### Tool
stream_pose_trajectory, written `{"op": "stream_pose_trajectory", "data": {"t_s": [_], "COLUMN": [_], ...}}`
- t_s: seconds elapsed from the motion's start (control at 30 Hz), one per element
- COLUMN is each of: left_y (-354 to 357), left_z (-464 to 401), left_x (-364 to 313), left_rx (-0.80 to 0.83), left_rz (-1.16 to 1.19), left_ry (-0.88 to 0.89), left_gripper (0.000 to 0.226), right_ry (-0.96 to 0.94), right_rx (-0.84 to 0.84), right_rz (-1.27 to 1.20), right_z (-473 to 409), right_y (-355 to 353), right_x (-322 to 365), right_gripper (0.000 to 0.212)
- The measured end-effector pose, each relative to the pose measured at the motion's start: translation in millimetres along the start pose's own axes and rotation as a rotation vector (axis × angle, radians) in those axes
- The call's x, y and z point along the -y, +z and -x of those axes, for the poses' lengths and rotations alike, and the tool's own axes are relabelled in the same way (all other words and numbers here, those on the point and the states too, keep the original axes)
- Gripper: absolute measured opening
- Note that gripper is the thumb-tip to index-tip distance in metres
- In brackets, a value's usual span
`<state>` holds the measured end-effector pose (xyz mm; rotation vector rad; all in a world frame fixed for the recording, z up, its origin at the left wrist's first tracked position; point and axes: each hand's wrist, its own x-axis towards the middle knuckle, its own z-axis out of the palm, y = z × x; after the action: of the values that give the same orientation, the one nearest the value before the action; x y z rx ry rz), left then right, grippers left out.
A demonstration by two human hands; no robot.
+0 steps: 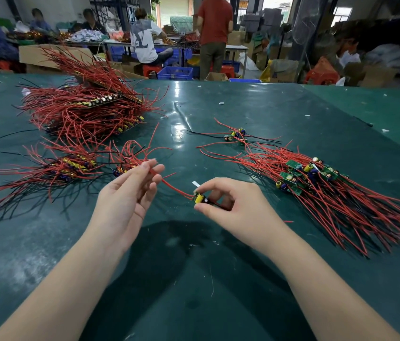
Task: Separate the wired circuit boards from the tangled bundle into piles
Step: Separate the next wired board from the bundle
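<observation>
Red lead (178, 189) is running through the left hand's (130, 193) loose pinch while the right hand (228, 203) is pinching the circuit board (200, 199). Tugging hard risks snagging the near-left bundle (125, 158).

I see a dark green table (218, 279) strewn with piles of red and black wires (88, 114). The small board (200, 198) I hold carries a yellow part and a red wire (176, 188). The boards (294, 164) at right are green, with yellow and blue parts.
</observation>
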<state>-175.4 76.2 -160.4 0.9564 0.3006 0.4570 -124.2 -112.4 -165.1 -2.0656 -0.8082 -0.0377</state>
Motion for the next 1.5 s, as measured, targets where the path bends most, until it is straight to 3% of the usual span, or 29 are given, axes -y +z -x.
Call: {"op": "stream_pose_trajectory", "data": {"t_s": [0.3,0.47,0.63,0.87,1.5], "left_y": [-2.7,-5.6,-6.6,-2.5,4.1], "left_z": [-2.0,-3.0,-2.6,-6.6,3.6], "left_x": [-5.1,-5.0,-3.7,-6.5,-3.8], "left_rx": [-0.021,-0.051,-0.017,-0.004,0.096], "left_rz": [0.000,-0.119,-0.047,0.196,0.124], "left_ry": [0.040,0.085,0.118,-0.061,-0.055], "left_gripper": [0.014,0.014,0.015,0.013,0.017], "right_ry": [0.024,0.027,0.039,0.067,0.267], "right_rx": [-0.001,-0.003,-0.002,-0.043,0.102], "right_rz": [0.058,0.057,0.036,-0.141,-0.341], "right_z": [-0.5,-0.3,-0.1,0.4,0.4], "right_y": [-3.9,-4.7,-5.2,-6.6,-6.3], "right_x": [-1.1,0.6,1.6,7.1,20.4], "right_gripper": [0.013,0.013,0.013,0.016,0.023]}}
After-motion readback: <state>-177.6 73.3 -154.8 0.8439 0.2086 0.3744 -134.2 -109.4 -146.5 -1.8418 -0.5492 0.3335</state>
